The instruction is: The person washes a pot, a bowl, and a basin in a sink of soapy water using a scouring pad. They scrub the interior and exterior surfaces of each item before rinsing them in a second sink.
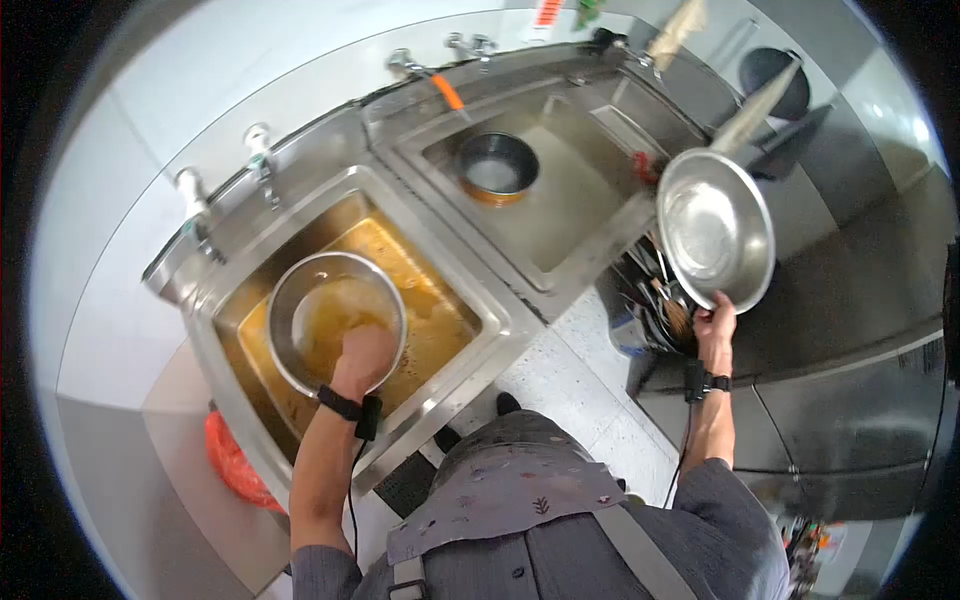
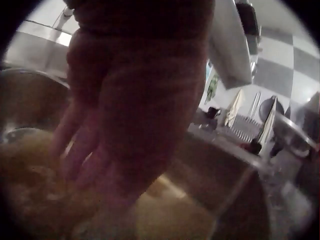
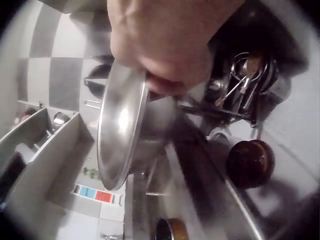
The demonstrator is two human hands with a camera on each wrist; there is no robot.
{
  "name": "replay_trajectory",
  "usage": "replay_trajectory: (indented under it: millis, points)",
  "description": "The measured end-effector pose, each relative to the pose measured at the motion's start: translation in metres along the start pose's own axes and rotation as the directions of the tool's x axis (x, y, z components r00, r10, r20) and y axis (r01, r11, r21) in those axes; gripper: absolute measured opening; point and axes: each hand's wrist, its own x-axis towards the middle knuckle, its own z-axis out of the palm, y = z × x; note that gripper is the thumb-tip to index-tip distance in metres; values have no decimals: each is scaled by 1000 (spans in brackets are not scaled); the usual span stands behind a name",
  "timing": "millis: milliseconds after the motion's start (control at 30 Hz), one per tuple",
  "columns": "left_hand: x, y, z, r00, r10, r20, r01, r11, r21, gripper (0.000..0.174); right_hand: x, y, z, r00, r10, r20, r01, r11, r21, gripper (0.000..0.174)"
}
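Note:
My left hand [image 1: 367, 355] reaches down into a round metal bowl [image 1: 283, 335] in the left sink. Cloudy yellowish liquid sits in this bowl, and the fingertips dip into it. In the left wrist view the fingers [image 2: 75, 150] hang downward, loosely extended, with no object visible in them. Off to the right, my right hand [image 1: 713, 325] grips the rim of a second metal bowl [image 1: 715, 225]. That bowl is tilted on its side in the air, its shiny inside showing in the head view; the right wrist view shows its rim edge-on below the hand.
Brownish-yellow liquid lies in the left sink [image 1: 500, 325]. A dark pot [image 1: 497, 165] stands in the right sink's cloudy water. Taps [image 1: 262, 165] line the back wall. A bin of utensils [image 1: 665, 310] is below the raised bowl. A red bag [image 1: 235, 460] hangs at left.

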Motion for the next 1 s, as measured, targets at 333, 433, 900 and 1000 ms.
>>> replay_trajectory:
  millis: [333, 433, 900, 1000]
  points:
    - [86, 143, -98, 921, 168, -353, -244, 952, -183, 14, 37, 81, -173, 920, 356, -164, -370, 927, -63, 12]
    - [115, 199, -105, 890, 166, -424, -289, 926, -242, 8, 69, 82, -189, 901, 384, -202, -406, 910, -86, 11]
    - [289, 464, 3, 992, 16, -129, -102, 711, -696, 7, 471, 9, -172, 889, 395, -232, -417, 908, -53, 23]
    - [298, 480, 42, 999, -45, 11, 41, 740, -671, 9, 558, 29, -184, 888, 441, -126, -451, 890, -65, 25]
